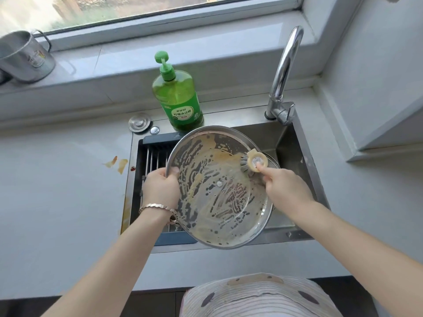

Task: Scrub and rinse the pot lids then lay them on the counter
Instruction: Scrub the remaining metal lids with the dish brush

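Right now the pot lid (219, 191) sits tilted over the sink (295, 143), underside up w/ suds, btwn both hands. Left hand (160, 188) grips its left rim; right hand (286, 191) holds a scrub brush (253, 161) against the far-right edge.

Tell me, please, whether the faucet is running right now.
Off, apparently: no water stream shows below the faucet, and suds coat the lid.

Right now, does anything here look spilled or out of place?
Yes: orange-brown splatters lie on the counter just left of the sink, with a streak down the sink's left edge. Similar residue coats the pot lid being scrubbed.
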